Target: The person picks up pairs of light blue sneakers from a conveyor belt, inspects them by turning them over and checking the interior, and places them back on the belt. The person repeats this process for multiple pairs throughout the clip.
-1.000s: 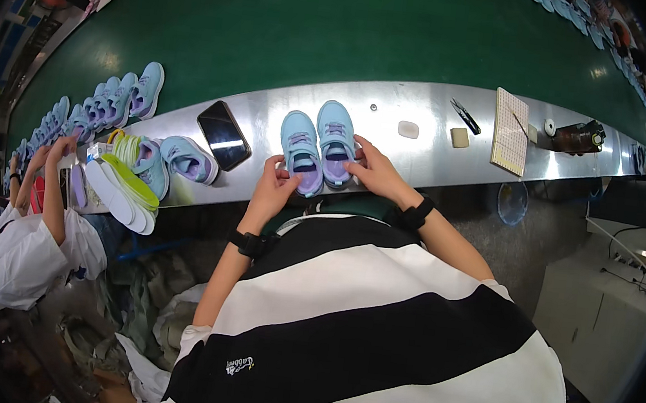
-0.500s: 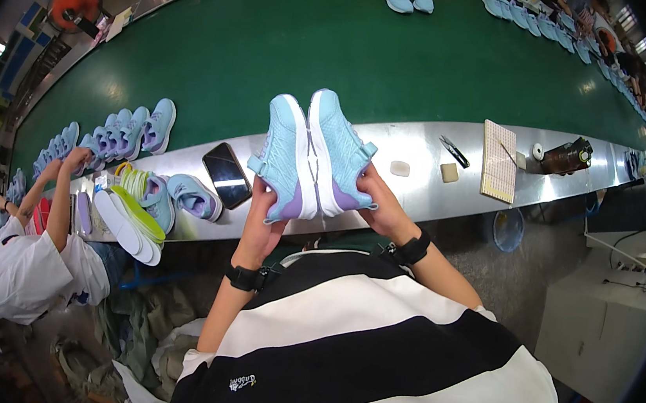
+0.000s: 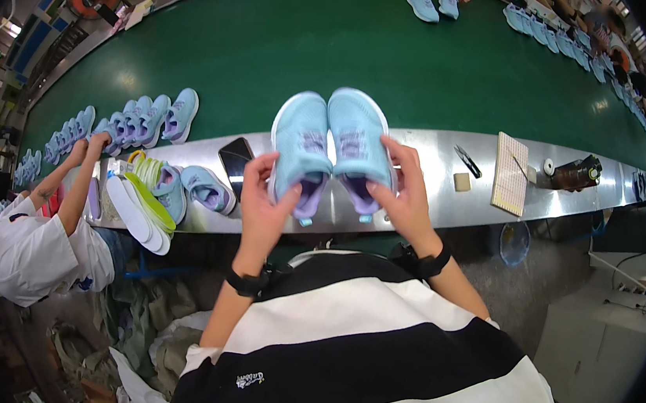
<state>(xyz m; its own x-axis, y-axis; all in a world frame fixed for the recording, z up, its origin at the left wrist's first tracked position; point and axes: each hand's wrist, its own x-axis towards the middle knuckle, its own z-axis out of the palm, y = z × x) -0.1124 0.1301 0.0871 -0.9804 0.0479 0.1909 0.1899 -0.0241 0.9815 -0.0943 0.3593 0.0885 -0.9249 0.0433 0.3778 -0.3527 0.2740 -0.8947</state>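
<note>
A pair of light-blue sneakers with lilac linings is held up side by side in front of me, toes pointing away and openings facing me. My left hand (image 3: 266,199) grips the left sneaker (image 3: 299,128) at its heel and side, thumb at the collar. Around the outer side of the right sneaker (image 3: 356,126) my right hand (image 3: 407,191) is closed, its thumb at the opening. The two shoes touch or nearly touch along their inner sides. Below them lies the steel table edge (image 3: 455,141).
To the left are a phone (image 3: 235,157), a loose sneaker (image 3: 208,189), stacked insoles (image 3: 137,213) and a co-worker (image 3: 58,244) reaching to a shoe row. Rightward lie snips (image 3: 467,161), a beige block (image 3: 462,182), a notepad (image 3: 510,174) and a dark bottle (image 3: 575,174). Beyond runs a green belt (image 3: 276,47).
I have turned the pair from soles together to uppers and openings up. My grip has shifted to the outer sides. Another person's hands now reach the far pair.
</note>
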